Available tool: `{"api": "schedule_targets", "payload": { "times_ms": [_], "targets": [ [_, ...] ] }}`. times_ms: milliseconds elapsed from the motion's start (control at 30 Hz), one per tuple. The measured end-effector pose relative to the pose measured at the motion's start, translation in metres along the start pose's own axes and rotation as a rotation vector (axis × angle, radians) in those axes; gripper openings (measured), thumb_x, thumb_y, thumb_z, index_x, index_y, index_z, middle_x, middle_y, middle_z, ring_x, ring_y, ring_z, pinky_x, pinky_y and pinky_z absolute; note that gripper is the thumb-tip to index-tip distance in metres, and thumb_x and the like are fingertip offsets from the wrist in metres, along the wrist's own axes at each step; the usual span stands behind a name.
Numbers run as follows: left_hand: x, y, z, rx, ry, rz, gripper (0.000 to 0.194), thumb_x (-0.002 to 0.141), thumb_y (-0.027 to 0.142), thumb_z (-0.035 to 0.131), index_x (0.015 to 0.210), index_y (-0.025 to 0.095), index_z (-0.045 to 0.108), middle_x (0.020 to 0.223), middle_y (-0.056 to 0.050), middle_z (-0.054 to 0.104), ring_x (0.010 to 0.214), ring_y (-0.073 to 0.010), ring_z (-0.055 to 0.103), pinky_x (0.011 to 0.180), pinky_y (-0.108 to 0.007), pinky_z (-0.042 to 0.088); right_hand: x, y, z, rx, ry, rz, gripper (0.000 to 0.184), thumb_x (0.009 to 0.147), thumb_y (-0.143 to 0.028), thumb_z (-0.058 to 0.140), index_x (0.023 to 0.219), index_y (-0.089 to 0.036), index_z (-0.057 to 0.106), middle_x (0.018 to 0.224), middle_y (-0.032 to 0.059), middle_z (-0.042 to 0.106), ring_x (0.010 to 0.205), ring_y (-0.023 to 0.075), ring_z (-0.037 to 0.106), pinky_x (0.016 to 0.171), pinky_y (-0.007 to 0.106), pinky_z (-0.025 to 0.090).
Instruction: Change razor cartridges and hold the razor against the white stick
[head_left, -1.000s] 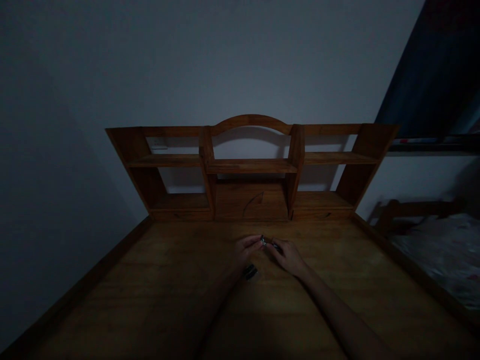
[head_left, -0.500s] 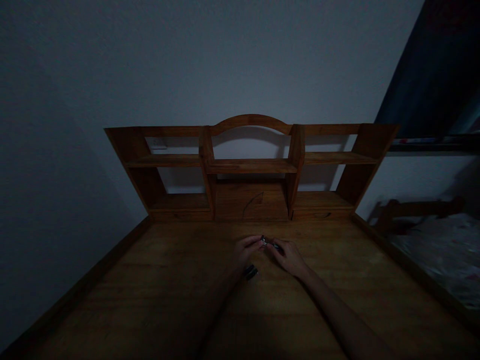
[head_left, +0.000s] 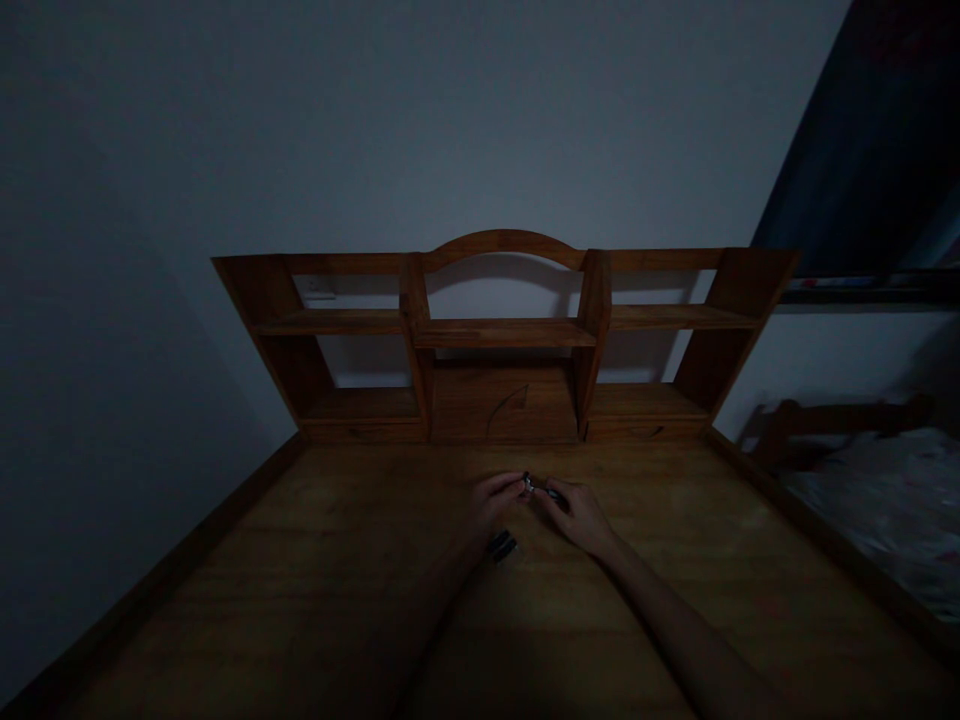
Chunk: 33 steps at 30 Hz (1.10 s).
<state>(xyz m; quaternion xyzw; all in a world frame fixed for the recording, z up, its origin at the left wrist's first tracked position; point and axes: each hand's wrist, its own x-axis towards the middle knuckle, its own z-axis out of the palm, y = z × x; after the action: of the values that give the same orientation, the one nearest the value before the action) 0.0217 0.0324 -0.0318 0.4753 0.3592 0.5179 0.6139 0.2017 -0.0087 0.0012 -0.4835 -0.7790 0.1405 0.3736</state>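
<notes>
In the dim light, my left hand point(head_left: 489, 502) is closed, its fingertips pinching a small black and shiny metal piece point(head_left: 527, 482). My right hand point(head_left: 581, 515) is wrapped round a slim dark-handled tool point(head_left: 555, 494), which looks like a small screwdriver. Its thin tip points left and meets the metal piece, or comes very close to it. Below my left wrist, small black pieces point(head_left: 502, 546) lie side by side on the wooden desk point(head_left: 360, 560). Too little light falls here to make out their kind.
Across the back of the desk stands a wooden shelf unit point(head_left: 504, 333) with open compartments and low drawers, against a pale wall point(head_left: 480, 120). Raised edges run along both sides of the desk. To the right are a wooden rail point(head_left: 855, 415) and a pale plastic-like heap point(head_left: 885, 500).
Both hands keep nearly the same place and grip. The metal piece appears turned very slightly between the fingers. The view has shifted a little.
</notes>
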Motion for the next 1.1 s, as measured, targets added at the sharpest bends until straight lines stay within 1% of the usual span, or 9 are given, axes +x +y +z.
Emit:
{"api": "schedule_targets", "payload": {
  "times_ms": [167, 300, 433, 500, 600, 700, 833, 967, 1100],
  "targets": [
    [0.001, -0.0018, 0.0004, 0.051, 0.05, 0.027, 0.035, 0.065, 0.04, 0.079, 0.091, 0.017, 0.076, 0.093, -0.009, 0.074, 0.083, -0.02, 0.069, 0.083, -0.033, 0.053, 0.0008, 0.0008, 0.0011, 0.004, -0.005, -0.004, 0.035, 0.094, -0.046, 0.044, 0.087, -0.021, 0.067, 0.072, 0.0043, 0.069, 0.062, 0.0177, 0.061, 0.061, 0.026, 0.042],
    [0.0004, -0.0023, -0.0002, 0.078, 0.03, 0.069, 0.038, 0.066, 0.041, 0.079, 0.095, 0.017, 0.075, 0.095, -0.009, 0.073, 0.085, -0.0204, 0.068, 0.083, -0.033, 0.054, 0.001, 0.0008, 0.0006, 0.003, -0.002, -0.007, 0.035, 0.094, -0.047, 0.044, 0.089, -0.021, 0.068, 0.073, 0.0051, 0.07, 0.063, 0.0184, 0.062, 0.062, 0.027, 0.043],
    [-0.0001, -0.003, -0.0013, 0.097, 0.048, 0.06, 0.038, 0.065, 0.041, 0.079, 0.096, 0.018, 0.075, 0.094, -0.009, 0.074, 0.084, -0.02, 0.069, 0.084, -0.033, 0.053, 0.001, 0.0006, 0.0002, -0.002, -0.008, 0.006, 0.036, 0.094, -0.048, 0.044, 0.087, -0.021, 0.067, 0.073, 0.0048, 0.069, 0.062, 0.0184, 0.061, 0.062, 0.027, 0.043],
    [-0.0003, -0.0027, -0.0011, 0.088, 0.038, 0.059, 0.039, 0.067, 0.042, 0.078, 0.097, 0.018, 0.074, 0.096, -0.009, 0.073, 0.085, -0.0197, 0.068, 0.085, -0.033, 0.053, 0.0011, 0.0006, 0.0003, -0.002, -0.009, 0.01, 0.037, 0.094, -0.048, 0.044, 0.085, -0.02, 0.067, 0.072, 0.0051, 0.069, 0.062, 0.018, 0.061, 0.063, 0.027, 0.043],
    [-0.0004, -0.0015, 0.0, 0.065, 0.014, 0.053, 0.038, 0.069, 0.043, 0.076, 0.097, 0.018, 0.074, 0.095, -0.009, 0.073, 0.083, -0.0187, 0.068, 0.083, -0.032, 0.053, 0.0012, 0.0001, 0.0005, 0.006, -0.011, 0.014, 0.037, 0.094, -0.047, 0.043, 0.086, -0.02, 0.067, 0.072, 0.0048, 0.069, 0.062, 0.0177, 0.061, 0.063, 0.026, 0.043],
    [0.0001, -0.0014, 0.0011, 0.041, 0.015, 0.046, 0.037, 0.069, 0.042, 0.076, 0.097, 0.017, 0.074, 0.094, -0.008, 0.073, 0.082, -0.0181, 0.068, 0.081, -0.031, 0.053, 0.0011, -0.0005, 0.0004, 0.009, -0.008, 0.018, 0.037, 0.094, -0.047, 0.044, 0.084, -0.02, 0.067, 0.071, 0.0042, 0.068, 0.061, 0.0173, 0.061, 0.062, 0.026, 0.042],
    [0.0012, -0.0036, 0.001, 0.041, 0.029, 0.066, 0.037, 0.069, 0.042, 0.076, 0.096, 0.017, 0.074, 0.094, -0.009, 0.073, 0.081, -0.0187, 0.068, 0.081, -0.033, 0.054, 0.0011, -0.0003, 0.0001, 0.019, -0.01, 0.006, 0.036, 0.094, -0.047, 0.044, 0.089, -0.02, 0.067, 0.078, 0.0056, 0.07, 0.066, 0.0187, 0.063, 0.063, 0.027, 0.043],
    [0.0017, -0.0051, 0.0005, 0.039, 0.023, 0.063, 0.038, 0.068, 0.043, 0.076, 0.096, 0.017, 0.074, 0.095, -0.009, 0.073, 0.083, -0.0193, 0.068, 0.082, -0.034, 0.054, 0.0011, 0.0003, 0.0005, -0.002, -0.009, 0.015, 0.037, 0.094, -0.048, 0.044, 0.088, -0.02, 0.067, 0.075, 0.0051, 0.07, 0.066, 0.0187, 0.063, 0.063, 0.026, 0.043],
    [0.0001, -0.0036, 0.0004, 0.048, 0.017, 0.072, 0.038, 0.069, 0.043, 0.076, 0.097, 0.018, 0.073, 0.096, -0.009, 0.073, 0.085, -0.0199, 0.068, 0.084, -0.035, 0.054, 0.0009, -0.0006, 0.0009, 0.017, -0.014, 0.012, 0.036, 0.094, -0.047, 0.043, 0.09, -0.02, 0.068, 0.077, 0.0048, 0.071, 0.065, 0.0182, 0.063, 0.062, 0.026, 0.043]
  ]
}}
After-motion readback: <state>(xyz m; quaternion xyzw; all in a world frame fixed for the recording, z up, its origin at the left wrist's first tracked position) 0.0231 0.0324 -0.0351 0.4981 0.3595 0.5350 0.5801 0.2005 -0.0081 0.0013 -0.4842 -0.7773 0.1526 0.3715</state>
